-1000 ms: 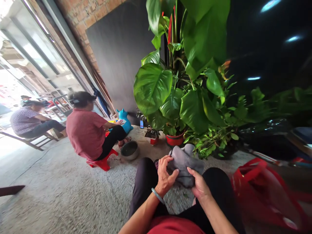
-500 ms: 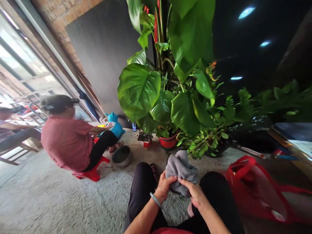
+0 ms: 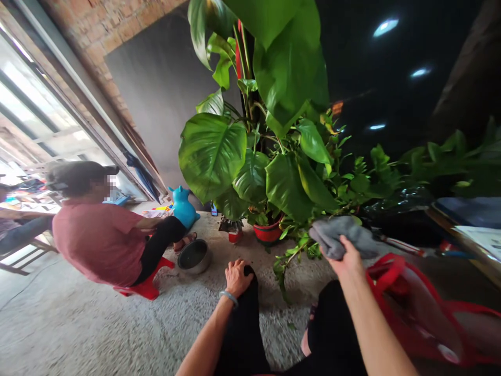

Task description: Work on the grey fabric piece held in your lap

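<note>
A crumpled grey cloth [image 3: 332, 235] is gripped in my right hand [image 3: 347, 257], held out to the right beside the low leafy plant [image 3: 301, 243]. The thumb shows on the near side of the cloth; the other fingers are hidden beneath it. My left hand [image 3: 238, 279], with a pale bangle [image 3: 229, 298] at the wrist, rests on my left knee. Its fingers are apart and lie over the knee, holding nothing.
To the right stands a red bag [image 3: 410, 303] with handles. Ahead are a large-leaved plant [image 3: 213, 151] and its red pot [image 3: 268, 232]. A metal basin [image 3: 194, 256] stands left, near a seated person [image 3: 102, 235] on a red stool [image 3: 151, 279].
My left hand has let go of the grey cloth and moved left onto my knee. My right hand has carried the cloth up and to the right.
</note>
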Demonstrator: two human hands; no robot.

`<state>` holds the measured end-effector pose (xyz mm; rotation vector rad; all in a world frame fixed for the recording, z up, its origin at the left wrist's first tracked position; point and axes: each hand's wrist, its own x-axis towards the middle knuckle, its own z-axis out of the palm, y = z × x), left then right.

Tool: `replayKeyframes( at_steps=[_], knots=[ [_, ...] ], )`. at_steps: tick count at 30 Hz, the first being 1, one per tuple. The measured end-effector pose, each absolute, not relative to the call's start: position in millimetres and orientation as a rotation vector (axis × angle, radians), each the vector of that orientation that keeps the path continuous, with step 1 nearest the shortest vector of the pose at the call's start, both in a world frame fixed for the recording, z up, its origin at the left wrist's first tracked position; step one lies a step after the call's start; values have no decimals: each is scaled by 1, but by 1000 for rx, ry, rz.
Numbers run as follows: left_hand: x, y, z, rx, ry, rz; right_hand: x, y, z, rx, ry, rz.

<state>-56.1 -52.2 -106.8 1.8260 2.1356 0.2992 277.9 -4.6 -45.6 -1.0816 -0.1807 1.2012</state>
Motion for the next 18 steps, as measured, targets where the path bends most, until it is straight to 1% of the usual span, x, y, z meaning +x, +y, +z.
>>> replayKeyframes(
  at_steps=[3,5,7,9,12,13,15,18],
  knots=[
    [-53,-40,-112,1752,2142,98,218,-32,-66,-1167,-145,1377],
    [-50,-32,-117,1744,2154,2,201,-64,-85,-1235,-137,1444],
    [-48,-26,-120,1759,2150,-62,212,-91,-96,-1293,-115,1435],
    [-48,-21,-121,1778,2146,-78,246,-100,-92,-1293,-42,1319],
    [-47,-15,-117,1792,2143,-102,302,-74,-63,-1155,102,1022],
    [-45,-14,-115,1792,2139,-114,312,-59,-53,-1126,94,987],
    [-39,-13,-112,1791,2130,-126,308,-30,-41,-1105,62,1015],
    [-30,-15,-110,1801,2127,-108,257,-15,-51,-1139,-7,1230]
  ],
)
